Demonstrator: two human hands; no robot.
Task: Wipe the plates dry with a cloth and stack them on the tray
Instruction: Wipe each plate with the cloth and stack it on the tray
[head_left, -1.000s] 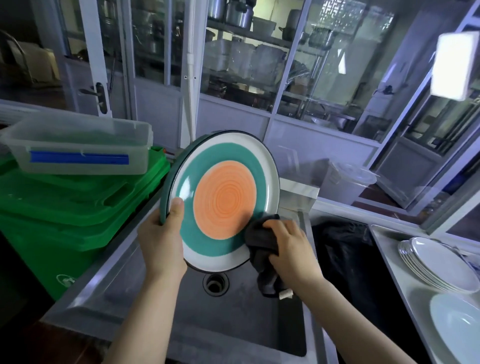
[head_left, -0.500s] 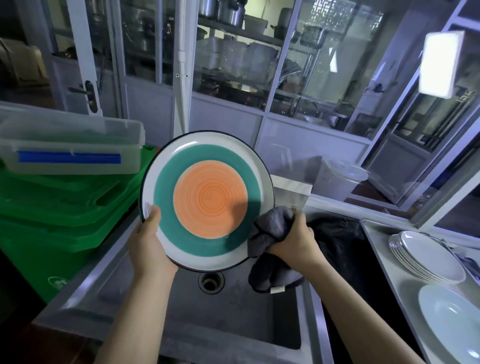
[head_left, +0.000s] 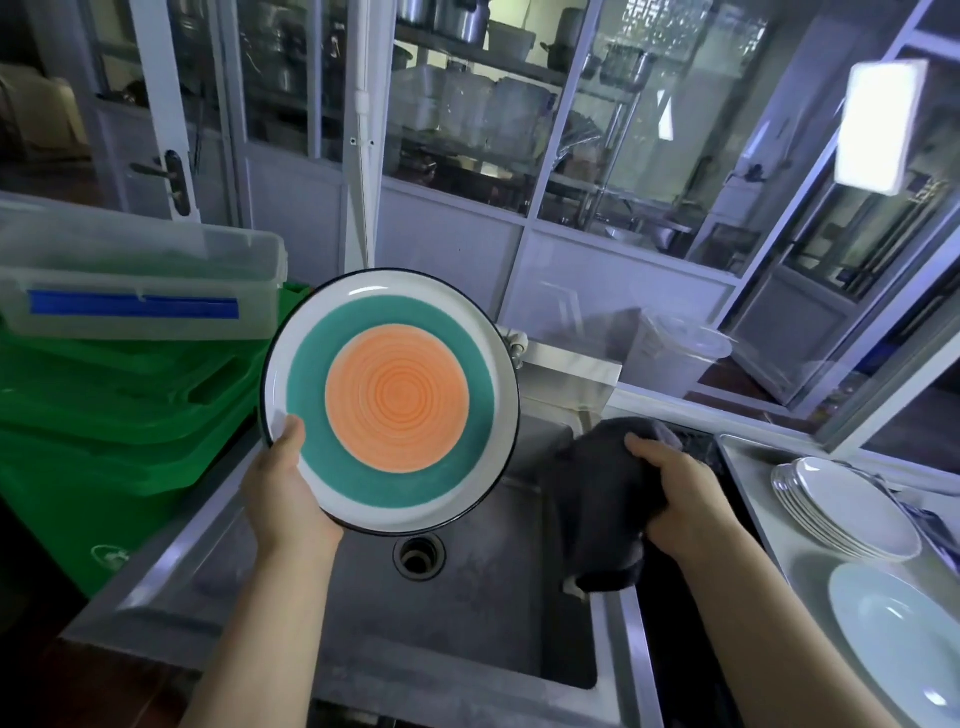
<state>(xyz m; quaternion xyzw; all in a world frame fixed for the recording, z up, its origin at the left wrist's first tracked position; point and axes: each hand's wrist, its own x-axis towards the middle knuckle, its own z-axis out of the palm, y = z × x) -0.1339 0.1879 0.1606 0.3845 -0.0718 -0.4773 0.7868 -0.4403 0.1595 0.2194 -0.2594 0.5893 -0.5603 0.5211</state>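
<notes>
Plate was gripped at its lower rim by the left hand over the sink; cloth was bunched in the right hand, apart from it. Stacking was judged pending; a white stack was waiting at right.

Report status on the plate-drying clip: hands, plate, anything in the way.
Left hand grips striped plate by its lower rim, above sink. Right hand clutches dark cloth, off the plate. White plates stacked at right; path clear.
</notes>
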